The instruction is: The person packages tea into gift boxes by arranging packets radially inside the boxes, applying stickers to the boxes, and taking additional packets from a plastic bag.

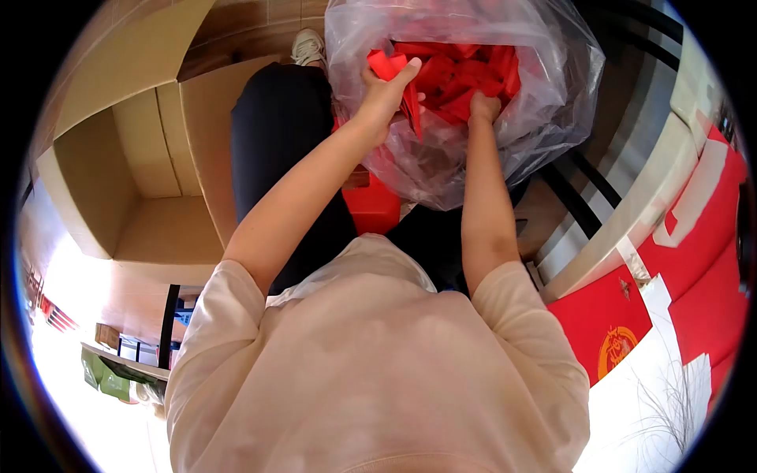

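A clear plastic bag [564, 79] sits open in front of me, filled with many red, folded, paper-like pieces [449, 72]. My left hand [386, 93] is at the bag's left side, closed around a few red folded pieces [386, 63]; the thumb lies over them and one pointed end hangs below. Inside the bag's mouth, my right hand [483, 107] is curled down among the red pieces. Its fingertips are hidden, and what they grip cannot be made out.
To the left stands an open cardboard box [158, 165] with its flaps spread. A red seat-like object [372, 206] shows between my legs. At right are a pale table edge [623, 225], red printed sheets [595, 323] and black metal bars [572, 201].
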Demonstrator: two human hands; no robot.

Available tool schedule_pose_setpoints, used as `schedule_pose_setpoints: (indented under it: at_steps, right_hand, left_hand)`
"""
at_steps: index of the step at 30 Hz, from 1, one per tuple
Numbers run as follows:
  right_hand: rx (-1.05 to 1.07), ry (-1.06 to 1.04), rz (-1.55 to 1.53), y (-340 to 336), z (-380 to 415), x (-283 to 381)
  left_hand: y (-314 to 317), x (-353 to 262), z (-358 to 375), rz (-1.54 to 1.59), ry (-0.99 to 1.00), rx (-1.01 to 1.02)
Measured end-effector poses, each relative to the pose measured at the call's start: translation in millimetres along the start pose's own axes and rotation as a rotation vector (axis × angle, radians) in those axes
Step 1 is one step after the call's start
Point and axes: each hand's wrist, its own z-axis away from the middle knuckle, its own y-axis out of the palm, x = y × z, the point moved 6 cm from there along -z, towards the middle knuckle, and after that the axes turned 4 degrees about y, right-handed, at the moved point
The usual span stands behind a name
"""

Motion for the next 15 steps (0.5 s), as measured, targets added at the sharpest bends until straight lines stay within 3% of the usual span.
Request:
schedule_pose_setpoints:
  at_steps: [3,4,5,6,7,8,9,12,14,15]
  right_hand:
    - [0.123,-0.295,-0.719,-46.1,58.2,15.3]
    - [0.122,-0.469,-0.803,-59.0,84.8,23.4]
    - [0.183,-0.401,-0.934,-66.9,105.1,30.5]
    - [0.373,-0.57,-1.254,-90.3,174.7,52.2]
    - [0.457,-0.726,-1.144,-91.8,195.5,57.4]
    - [0.525,-0.652,-1.168,-91.3,199.3,57.0]
    - [0.599,-0.88,-0.944,-88.4,238.6,65.1]
    - [0.665,-0.89,-0.961,-85.6,238.2,61.8]
    - [0.748,-1.054,-0.631,-84.2,224.5,55.9]
    - [0.519,-0.906,-0.4,-78.3,188.6,48.1]
  left_hand:
    - [2.4,5.5,-3.2,0.041,-0.018,0.037]
    - [3.2,6.7,-0.7,0.025,-0.04,0.027]
    - [0.2,6.0,0.5,0.009,-0.059,0.009]
    - [3.7,11.0,3.4,0.079,-0.148,0.053]
    - [-0.4,12.0,2.2,0.076,-0.149,0.057]
    - [2.9,10.6,-2.8,0.196,-0.133,0.211]
    - [7.9,9.1,-4.1,0.309,-0.12,0.375]
    - [-6.4,18.6,-14.5,0.199,-0.075,0.193]
    - [-11.8,16.9,-16.0,0.146,-0.05,0.081]
    - [-17.0,10.6,-14.8,0.052,-0.01,0.014]
